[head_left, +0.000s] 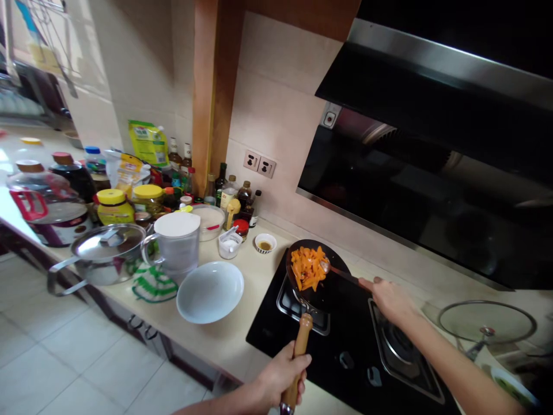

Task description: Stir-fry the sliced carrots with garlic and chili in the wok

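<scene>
A black frying pan point(328, 288) sits tilted on the left burner of a black gas hob point(345, 351), filled with orange food pieces point(307, 268). My left hand point(280, 377) is closed round the pan's wooden handle point(301, 346) near the counter's front edge. My right hand point(389, 297) grips the dark handle of a spatula point(341, 272), whose tip rests among the orange pieces.
An empty white bowl point(210, 291) lies left of the hob, by a white jug point(177, 242), a steel lidded pot point(106, 253), a small sauce dish point(265, 243) and several bottles and jars. A glass lid point(487, 323) lies at the right; a range hood point(432, 144) hangs above.
</scene>
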The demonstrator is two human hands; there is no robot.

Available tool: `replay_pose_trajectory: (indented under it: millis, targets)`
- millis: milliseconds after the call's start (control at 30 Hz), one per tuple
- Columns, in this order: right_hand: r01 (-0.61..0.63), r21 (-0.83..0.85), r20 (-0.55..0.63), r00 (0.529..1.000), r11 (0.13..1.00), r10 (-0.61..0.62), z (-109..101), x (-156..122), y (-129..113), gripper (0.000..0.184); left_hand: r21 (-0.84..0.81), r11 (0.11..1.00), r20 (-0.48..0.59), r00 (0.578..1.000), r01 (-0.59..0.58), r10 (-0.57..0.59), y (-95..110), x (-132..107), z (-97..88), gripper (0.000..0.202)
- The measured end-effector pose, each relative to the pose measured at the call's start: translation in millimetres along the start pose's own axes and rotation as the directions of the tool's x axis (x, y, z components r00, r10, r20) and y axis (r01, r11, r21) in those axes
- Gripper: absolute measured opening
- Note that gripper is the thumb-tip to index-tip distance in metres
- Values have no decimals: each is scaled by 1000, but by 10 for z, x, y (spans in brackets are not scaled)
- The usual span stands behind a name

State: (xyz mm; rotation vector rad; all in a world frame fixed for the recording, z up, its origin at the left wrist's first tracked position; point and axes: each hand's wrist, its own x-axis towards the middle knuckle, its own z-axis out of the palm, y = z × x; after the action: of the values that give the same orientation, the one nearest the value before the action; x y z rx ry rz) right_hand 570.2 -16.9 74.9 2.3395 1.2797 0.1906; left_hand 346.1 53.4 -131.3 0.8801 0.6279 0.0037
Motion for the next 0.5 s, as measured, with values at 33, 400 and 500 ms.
replay_pose_trajectory:
  millis: [33, 400, 500]
  targets:
    - [12, -42, -21, 1000, 999, -13, -31, 1, 105, 55, 0, 1000, -1, 1000, -6, 6, -1, 4, -1, 37]
    - [29, -22, -26, 999, 999, -29, -35, 369, -98, 49, 8, 1000, -9, 1000, 9, -9, 8, 2, -36, 39]
    - [79, 71, -51, 996, 994, -76, -213, 269, -83, 42, 4, 1000, -7, 1000, 14, -14, 22, -10, -24, 37]
